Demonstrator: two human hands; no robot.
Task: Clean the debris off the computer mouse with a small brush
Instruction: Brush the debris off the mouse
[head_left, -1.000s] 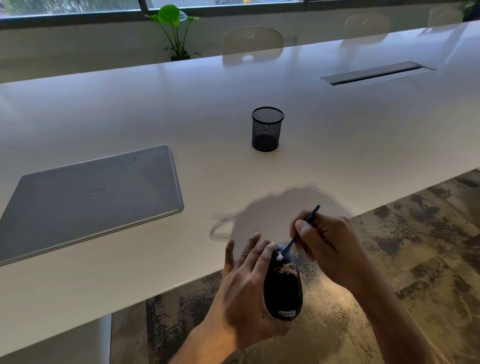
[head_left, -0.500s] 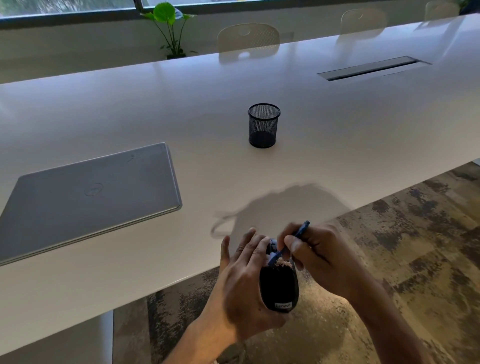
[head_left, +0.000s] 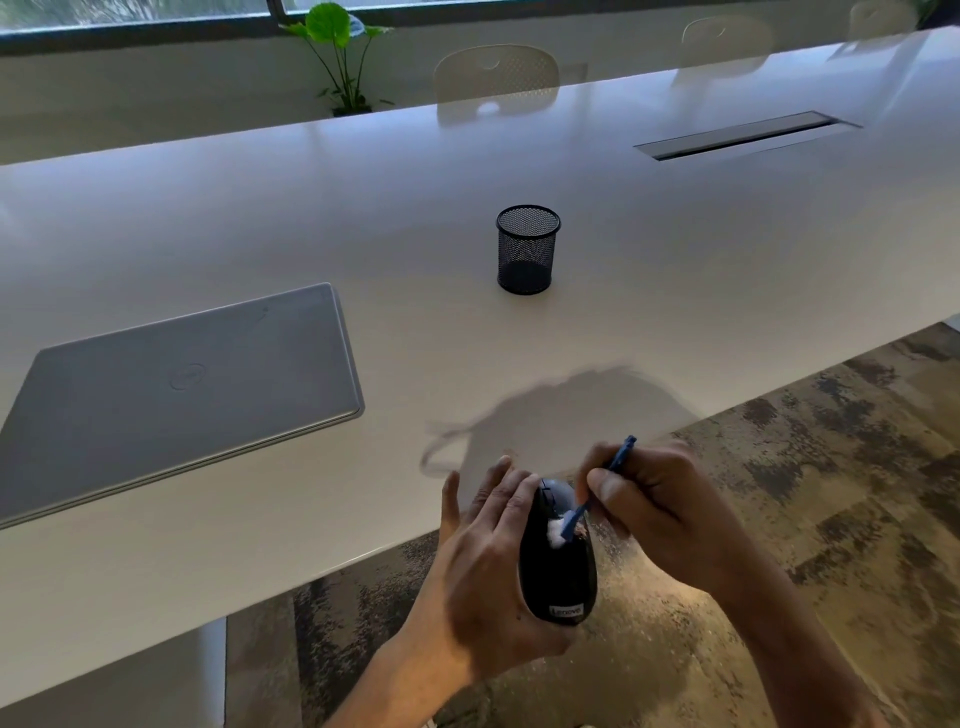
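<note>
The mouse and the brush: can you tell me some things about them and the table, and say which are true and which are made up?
1. The left hand holds the black mouse off the table edge, over the floor. True.
2. The right hand holds a red brush. False: the brush is blue, with white bristles.
3. The brush tip rests on top of the mouse. True.
4. The laptop is open. False: its lid is shut, flat on the table.
5. The mesh pen cup lies tipped over. False: it stands upright.
</note>
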